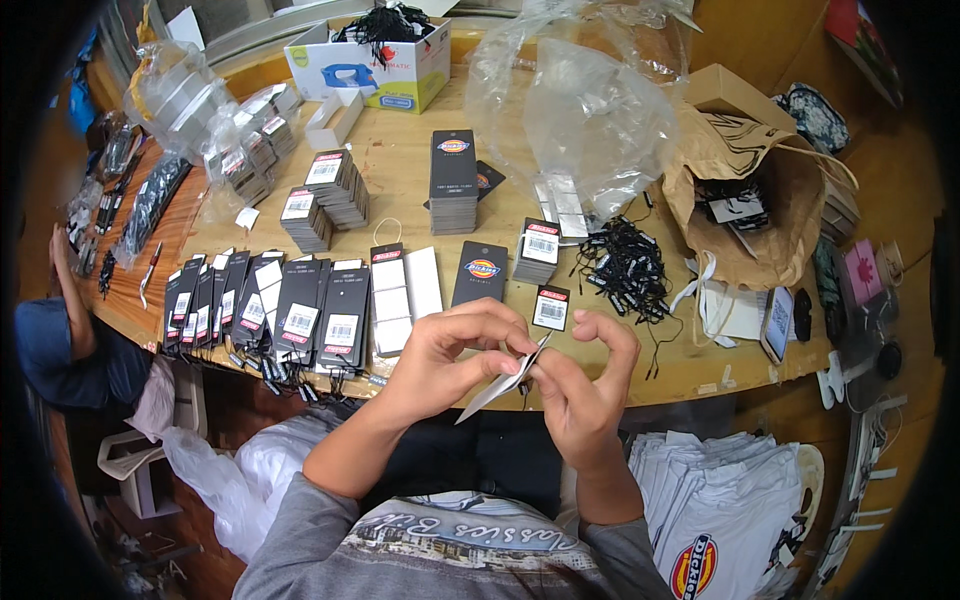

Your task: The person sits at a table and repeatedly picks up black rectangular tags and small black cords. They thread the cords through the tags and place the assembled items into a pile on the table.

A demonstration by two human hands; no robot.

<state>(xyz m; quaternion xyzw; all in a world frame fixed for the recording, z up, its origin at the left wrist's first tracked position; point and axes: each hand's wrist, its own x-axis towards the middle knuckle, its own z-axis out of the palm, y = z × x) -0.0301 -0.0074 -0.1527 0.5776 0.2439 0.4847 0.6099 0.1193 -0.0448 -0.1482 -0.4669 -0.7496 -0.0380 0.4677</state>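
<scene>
Head view: both hands work at the near edge of the wooden table point(420, 150), held just above the person's lap. The left hand point(445, 360) and the right hand point(585, 385) meet on one thin card tag point(502, 385), seen almost edge-on. Its long axis runs diagonally: the lower end points down toward the person's left, the upper end points up toward the right hand. The left fingers point(500, 325) are curled narrow and pinch the upper part of the tag; the right fingers point(600, 325) are curled narrow too, pinching at the same upper end. The exact contact point is hidden behind the fingertips, and whether a string is between them cannot be told.

Relative to the tag:
- Just beyond it, on the table, lies a small black tag with a white label point(550, 307).
- Beyond and to the person's right lies a heap of black strings point(625, 265).
- Beyond and to the left, a row of overlapping black tags point(265, 310) runs along the table edge.
- Farther beyond stands a tall stack of black tags point(453, 180).
- Far beyond and to the right, a brown paper bag point(760, 200) lies open; its contents are hard to make out.
- Below and to the right, a pile of folded white shirts point(720, 500) is partly cut off by the picture rim.
</scene>
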